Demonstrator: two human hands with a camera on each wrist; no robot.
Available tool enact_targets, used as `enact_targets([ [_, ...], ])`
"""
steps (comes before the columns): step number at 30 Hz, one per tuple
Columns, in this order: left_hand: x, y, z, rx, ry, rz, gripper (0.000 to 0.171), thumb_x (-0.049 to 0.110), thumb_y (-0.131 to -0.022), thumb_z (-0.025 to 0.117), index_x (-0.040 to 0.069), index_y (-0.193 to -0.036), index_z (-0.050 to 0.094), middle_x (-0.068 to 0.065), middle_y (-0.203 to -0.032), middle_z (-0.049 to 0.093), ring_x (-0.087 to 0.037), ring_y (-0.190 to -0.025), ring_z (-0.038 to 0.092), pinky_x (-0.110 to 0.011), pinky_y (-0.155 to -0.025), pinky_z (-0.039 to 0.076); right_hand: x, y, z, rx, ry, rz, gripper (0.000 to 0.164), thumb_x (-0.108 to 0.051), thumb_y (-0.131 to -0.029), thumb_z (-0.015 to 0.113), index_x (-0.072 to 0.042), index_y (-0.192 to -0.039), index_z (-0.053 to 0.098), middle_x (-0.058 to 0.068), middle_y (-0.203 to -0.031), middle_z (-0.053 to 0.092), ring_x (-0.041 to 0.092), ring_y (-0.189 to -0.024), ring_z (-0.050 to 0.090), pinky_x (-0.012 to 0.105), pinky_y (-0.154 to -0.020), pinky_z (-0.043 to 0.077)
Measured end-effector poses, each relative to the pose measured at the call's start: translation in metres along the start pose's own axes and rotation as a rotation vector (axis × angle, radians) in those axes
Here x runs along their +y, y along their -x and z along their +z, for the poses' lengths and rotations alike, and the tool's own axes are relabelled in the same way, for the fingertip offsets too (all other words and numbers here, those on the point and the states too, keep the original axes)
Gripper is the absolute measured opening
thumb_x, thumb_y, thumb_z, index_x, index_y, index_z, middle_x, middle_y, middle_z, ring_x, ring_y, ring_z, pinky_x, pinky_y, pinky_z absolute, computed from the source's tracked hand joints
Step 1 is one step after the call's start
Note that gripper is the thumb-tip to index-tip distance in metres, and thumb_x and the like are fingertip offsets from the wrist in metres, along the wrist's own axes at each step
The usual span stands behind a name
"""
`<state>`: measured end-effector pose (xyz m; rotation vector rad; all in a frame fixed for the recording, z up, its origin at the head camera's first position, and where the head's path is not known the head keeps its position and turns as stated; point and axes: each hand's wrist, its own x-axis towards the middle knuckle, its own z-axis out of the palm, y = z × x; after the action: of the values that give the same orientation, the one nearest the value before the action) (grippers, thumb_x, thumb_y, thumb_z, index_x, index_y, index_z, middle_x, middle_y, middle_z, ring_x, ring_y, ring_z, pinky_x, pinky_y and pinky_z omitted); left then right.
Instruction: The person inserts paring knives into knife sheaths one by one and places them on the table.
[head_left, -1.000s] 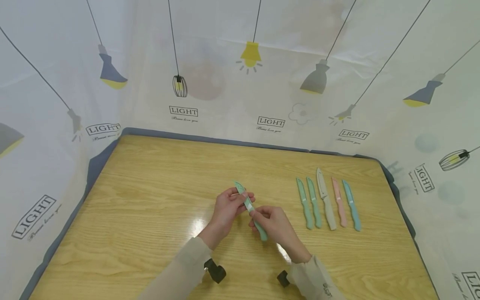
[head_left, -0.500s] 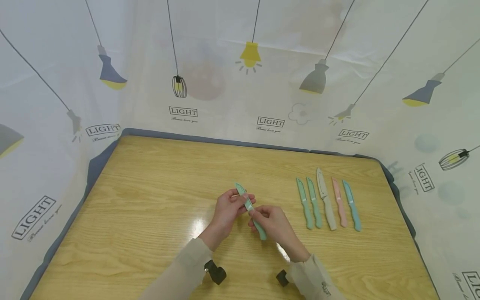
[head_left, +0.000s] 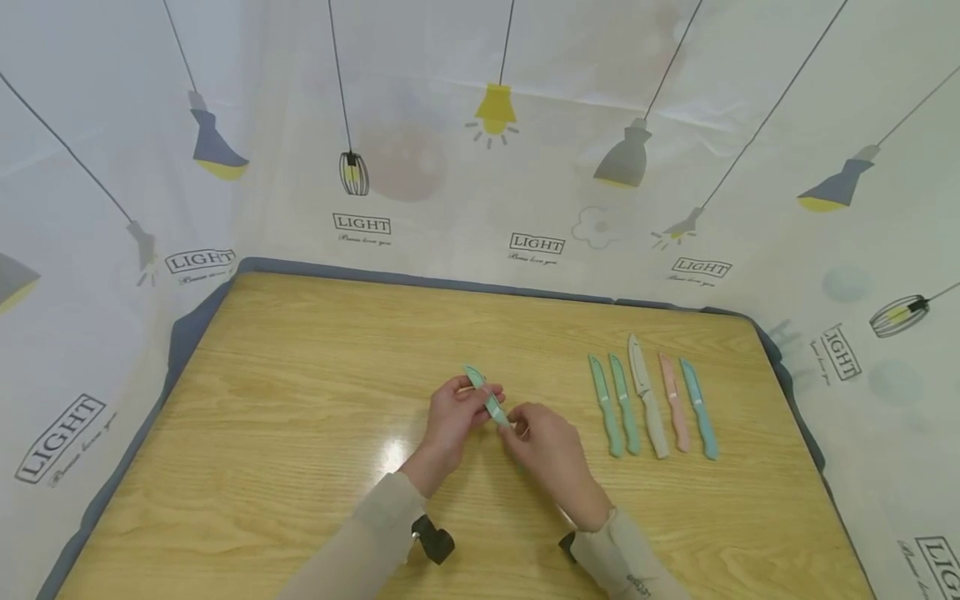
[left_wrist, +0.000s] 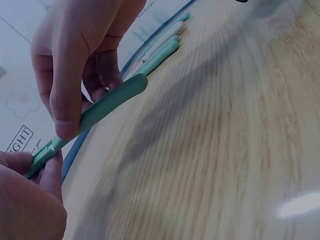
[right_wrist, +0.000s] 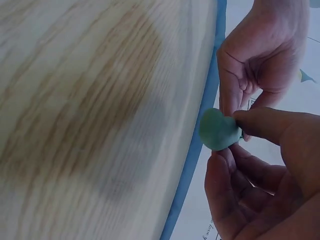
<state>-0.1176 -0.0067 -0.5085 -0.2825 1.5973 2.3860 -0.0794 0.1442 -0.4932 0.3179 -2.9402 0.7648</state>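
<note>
Above the table, a small green knife [head_left: 495,410] slants between both hands. My left hand [head_left: 450,417] pinches its blade end between thumb and fingers. My right hand [head_left: 551,450] grips the handle, covering most of it in the head view. Seen from the left wrist, the smooth handle [left_wrist: 115,102] sticks out past the right thumb, and the left fingers hold the knife below the junction of handle and blade. The right wrist view looks straight at the rounded handle end [right_wrist: 217,130], with thumb and fingertips on either side.
Several knives lie side by side at the right of the wooden table [head_left: 300,358]: two green [head_left: 603,404], a larger beige one [head_left: 648,400], a pink one [head_left: 673,402] and a blue one [head_left: 699,408]. A white lamp-printed curtain [head_left: 450,192] surrounds the table.
My right hand has turned and shifted slightly on the handle, so the handle end is now hidden in the head view. My left hand keeps its pinch. The head view has shifted slightly.
</note>
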Motion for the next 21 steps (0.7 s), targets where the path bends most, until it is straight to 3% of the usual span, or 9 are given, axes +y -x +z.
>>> enact_targets([
  [8,-0.003,0.000,0.002,-0.018,-0.035,0.008,0.044,0.008,-0.093,0.062,-0.012,-0.129,0.046,-0.026,-0.119,0.063,-0.030,-0.105,0.064,-0.038,-0.091,0.052,0.001,-0.001,-0.002,-0.031,0.062,0.034,0.019,-0.026,-0.084,0.070,-0.007,-0.087,0.070,-0.001,-0.073,0.062,0.008,-0.060,0.052,0.024,-0.051,0.048],
  [14,0.004,0.001,-0.007,-0.018,-0.147,0.053,0.048,0.014,-0.093,0.063,-0.006,-0.134,0.046,-0.019,-0.128,0.058,-0.031,-0.114,0.058,-0.039,-0.097,0.049,0.018,-0.002,-0.007,-0.049,0.055,0.133,0.022,-0.026,-0.084,0.068,-0.004,-0.089,0.071,-0.002,-0.072,0.061,0.009,-0.059,0.052,0.024,-0.050,0.047],
  [18,0.010,0.001,-0.015,-0.003,-0.169,0.060,0.047,0.014,-0.094,0.061,-0.006,-0.133,0.046,-0.017,-0.127,0.059,-0.028,-0.114,0.057,-0.038,-0.098,0.048,0.034,-0.005,-0.014,-0.059,0.058,0.180,0.026,-0.024,-0.086,0.066,0.000,-0.093,0.071,0.004,-0.077,0.065,0.011,-0.060,0.055,0.024,-0.050,0.050],
  [21,0.013,0.001,-0.020,0.023,-0.164,0.059,0.046,0.012,-0.094,0.062,-0.007,-0.133,0.046,-0.018,-0.125,0.059,-0.025,-0.113,0.058,-0.039,-0.099,0.047,0.046,-0.007,-0.017,-0.056,0.091,0.187,0.028,-0.024,-0.087,0.064,0.003,-0.092,0.070,0.004,-0.071,0.063,0.010,-0.052,0.054,0.023,-0.042,0.047],
])
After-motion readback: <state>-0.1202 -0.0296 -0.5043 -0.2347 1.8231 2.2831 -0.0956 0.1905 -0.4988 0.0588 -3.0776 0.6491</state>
